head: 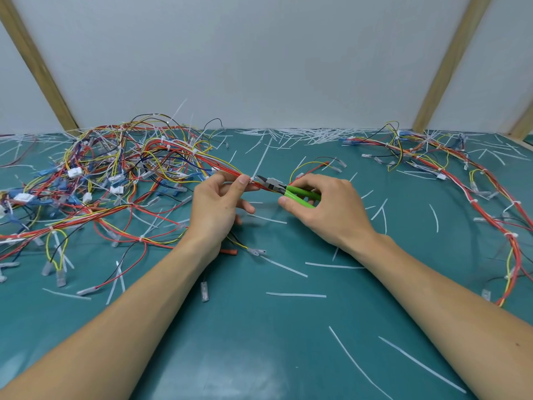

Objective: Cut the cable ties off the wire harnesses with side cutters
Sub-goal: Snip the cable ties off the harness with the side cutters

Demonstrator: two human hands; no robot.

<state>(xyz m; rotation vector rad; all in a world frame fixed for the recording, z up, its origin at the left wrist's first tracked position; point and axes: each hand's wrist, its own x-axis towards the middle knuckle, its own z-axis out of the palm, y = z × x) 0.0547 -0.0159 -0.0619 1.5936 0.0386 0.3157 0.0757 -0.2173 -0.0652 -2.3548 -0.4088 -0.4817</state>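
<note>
While both my hands meet mid-table, it looks like this:
left hand (pixel 215 204): thumb and forefinger pinching the red wires (pixel 230 171) right beside a white cable tie (pixel 253 178), other fingers loosely curled
right hand (pixel 326 207): wrapped round the green handles of the cutters (pixel 284 189), tips pointing to 10 o'clock, slightly parted, right at the tie
big tangle (pixel 115 174): heaped at 9 to 10 o'clock, loads of ties on it
second harness (pixel 461 180): trails from 1 o'clock down to 3, well apart from my hands
cut ties (pixel 305 134): scattered all over the green mat (pixel 259 342), thickest at 12 o'clock
</note>
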